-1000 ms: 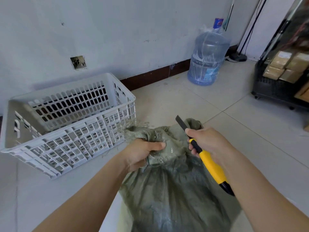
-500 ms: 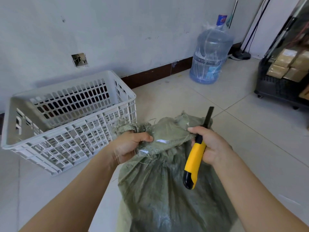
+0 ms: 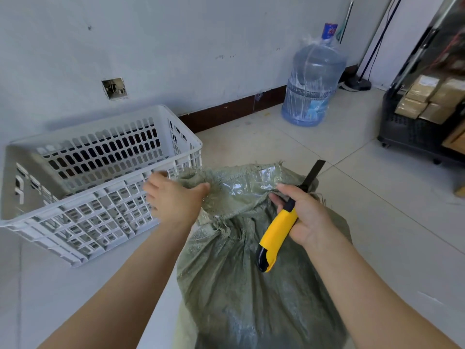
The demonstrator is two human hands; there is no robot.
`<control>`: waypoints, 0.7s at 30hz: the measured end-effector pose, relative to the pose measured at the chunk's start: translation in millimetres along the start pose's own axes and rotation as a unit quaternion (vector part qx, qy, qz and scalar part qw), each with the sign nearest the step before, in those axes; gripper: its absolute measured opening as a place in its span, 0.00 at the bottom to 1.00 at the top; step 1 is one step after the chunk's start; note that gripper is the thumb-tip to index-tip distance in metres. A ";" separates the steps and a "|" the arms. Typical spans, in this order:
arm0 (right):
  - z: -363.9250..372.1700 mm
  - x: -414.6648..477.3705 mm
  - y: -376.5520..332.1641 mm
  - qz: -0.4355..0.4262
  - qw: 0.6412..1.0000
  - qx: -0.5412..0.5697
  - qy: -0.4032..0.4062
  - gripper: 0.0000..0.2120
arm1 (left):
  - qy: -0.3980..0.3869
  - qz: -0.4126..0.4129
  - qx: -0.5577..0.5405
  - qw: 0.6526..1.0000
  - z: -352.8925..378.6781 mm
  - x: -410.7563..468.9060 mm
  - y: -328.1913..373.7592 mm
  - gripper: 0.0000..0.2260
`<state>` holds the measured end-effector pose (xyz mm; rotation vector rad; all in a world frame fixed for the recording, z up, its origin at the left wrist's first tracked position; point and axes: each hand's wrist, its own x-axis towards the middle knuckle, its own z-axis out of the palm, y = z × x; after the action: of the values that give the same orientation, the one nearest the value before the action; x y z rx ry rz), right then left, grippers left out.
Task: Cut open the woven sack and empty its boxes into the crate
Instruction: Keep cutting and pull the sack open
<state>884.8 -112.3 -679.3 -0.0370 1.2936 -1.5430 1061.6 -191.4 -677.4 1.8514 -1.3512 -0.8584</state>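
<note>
At the left a white plastic crate [image 3: 100,182] with slotted walls stands on the tiled floor [image 3: 377,210], near the wall; no boxes can be seen inside it. Just to the right of the crate, the left hand [image 3: 176,197] holds the top edge of the green woven sack [image 3: 241,285]; the thumb presses on the fabric, while the other fingers are blurred and I cannot tell how much they are closed. The sack stands upright on the floor between the two forearms, with its mouth gathered under a strip of clear tape [image 3: 241,185]. The right hand [image 3: 307,215] is wrapped around a yellow utility knife [image 3: 276,235], and the dark blade points up and away, beside the sack's top right corner. Farther right, a large blue water bottle [image 3: 314,84] stands by the wall, and a black cart [image 3: 415,127] carries brown cardboard boxes [image 3: 422,96].
</note>
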 end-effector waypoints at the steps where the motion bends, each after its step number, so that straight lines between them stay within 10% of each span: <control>1: 1.9 -0.1 1.8 0.002 1.000 0.006 0.001 0.03 | 0.031 0.062 -0.006 0.998 -3.8 -7.0 6.5 0.25; 4: 11.5 -7.1 6.0 0.013 1.000 0.019 -0.003 0.04 | -0.180 0.075 -0.069 0.978 0.8 -35.3 14.6 0.17; 8: 22.4 -21.2 11.5 0.042 0.998 -0.006 -0.035 0.06 | -0.499 -0.175 -0.234 0.816 27.8 -52.8 4.4 0.21; 12: 24.4 -30.0 19.3 0.055 0.996 -0.054 -0.044 0.03 | -0.348 -0.234 -0.479 0.771 45.1 -41.1 0.0 0.13; 21: 25.1 -28.0 17.4 0.044 0.993 -0.104 -0.023 0.03 | -0.270 -0.210 -0.510 0.790 34.9 -35.5 4.6 0.05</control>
<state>923.6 -106.9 -665.8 -0.1457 1.3972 -1.3210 1021.9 -163.3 -688.7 1.0225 -0.4609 -1.9738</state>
